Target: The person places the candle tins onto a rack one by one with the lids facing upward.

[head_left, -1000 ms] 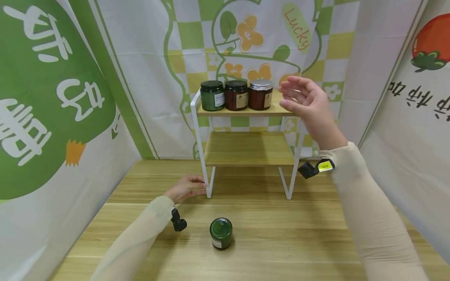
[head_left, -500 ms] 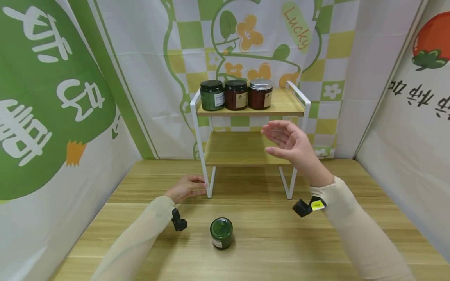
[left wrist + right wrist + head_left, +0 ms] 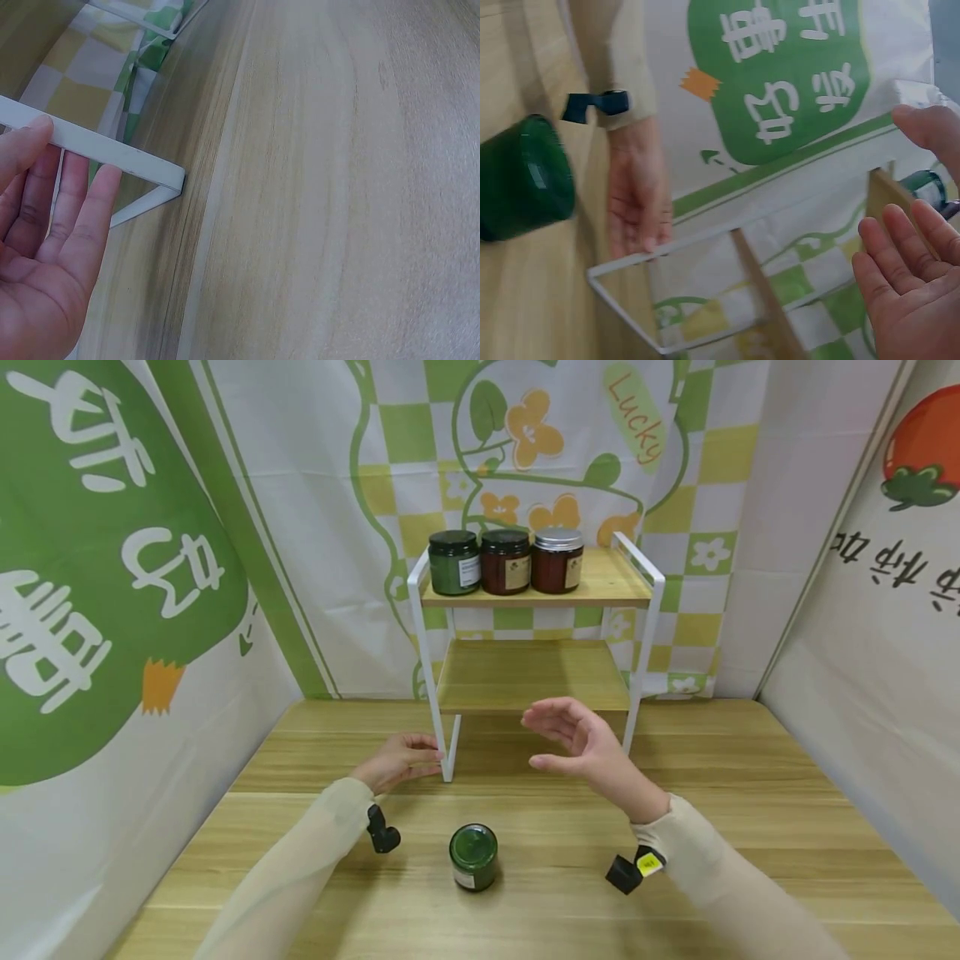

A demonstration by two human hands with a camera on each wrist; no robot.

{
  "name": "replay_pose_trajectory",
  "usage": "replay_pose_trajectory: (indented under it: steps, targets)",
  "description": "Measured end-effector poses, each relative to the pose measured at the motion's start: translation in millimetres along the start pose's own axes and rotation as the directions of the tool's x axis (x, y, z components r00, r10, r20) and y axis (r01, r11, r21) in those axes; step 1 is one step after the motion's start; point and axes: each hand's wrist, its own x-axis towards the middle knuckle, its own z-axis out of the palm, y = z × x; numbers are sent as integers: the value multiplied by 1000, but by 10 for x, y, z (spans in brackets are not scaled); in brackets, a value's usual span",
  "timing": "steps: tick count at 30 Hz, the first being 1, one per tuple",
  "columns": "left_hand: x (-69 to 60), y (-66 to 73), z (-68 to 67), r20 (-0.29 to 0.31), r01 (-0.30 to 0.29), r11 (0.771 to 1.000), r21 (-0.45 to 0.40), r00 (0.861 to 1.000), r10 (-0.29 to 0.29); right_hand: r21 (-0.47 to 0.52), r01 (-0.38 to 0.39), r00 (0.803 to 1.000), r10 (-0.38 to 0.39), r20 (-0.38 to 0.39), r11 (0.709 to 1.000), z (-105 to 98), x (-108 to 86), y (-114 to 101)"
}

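My left hand [image 3: 392, 764] pinches the front left leg [image 3: 124, 154] of a small two-tier rack [image 3: 532, 672], low down near the table. In the left wrist view the thumb lies on one side of the white bar and the fingers on the other. My right hand [image 3: 588, 758] is in the air in front of the lower shelf, fingers loosely bent and holding nothing. A green glass jar [image 3: 473, 857] stands on the table between my forearms, its shiny green end facing up.
On the rack's top shelf, toward the left, stand a green jar [image 3: 454, 564] with a black lid, a brown jar [image 3: 506, 564] with a black lid and a brown jar [image 3: 557, 564] with a silver lid. Printed cloth walls [image 3: 315, 510] surround the wooden table [image 3: 720, 852].
My right hand has come down from beside the top shelf, moving left and toward me. The left hand still holds the leg, and the jars have not moved.
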Motion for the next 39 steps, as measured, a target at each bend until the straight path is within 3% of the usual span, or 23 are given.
replay_pose_trajectory:
  steps: [6,11,19,26,32,36,39]
  targets:
    - [-7,2,0,3,-10,1000,6,1000,10,-4,-65,998,65,19,998,191,-150,274]
    - [-11,10,8,-3,-5,1000,11,1000,5,-9,-164,986,164,43,986,318,-261,450]
    - [-13,21,8,8,-8,1000,10,1000,8,11,-308,945,305,115,951,433,-368,671]
    - [-8,11,0,11,-13,1000,8,1000,13,-22,-399,903,397,161,917,511,-440,883]
    - [-11,12,2,12,-10,1000,-4,1000,10,-45,-466,865,465,189,884,586,-463,945]
    - [-14,15,5,9,-11,1000,3,1000,11,-39,-480,853,476,215,877,615,-470,994]
    - [-11,12,7,6,-12,1000,11,1000,12,-33,-475,854,470,223,879,632,-468,1032]
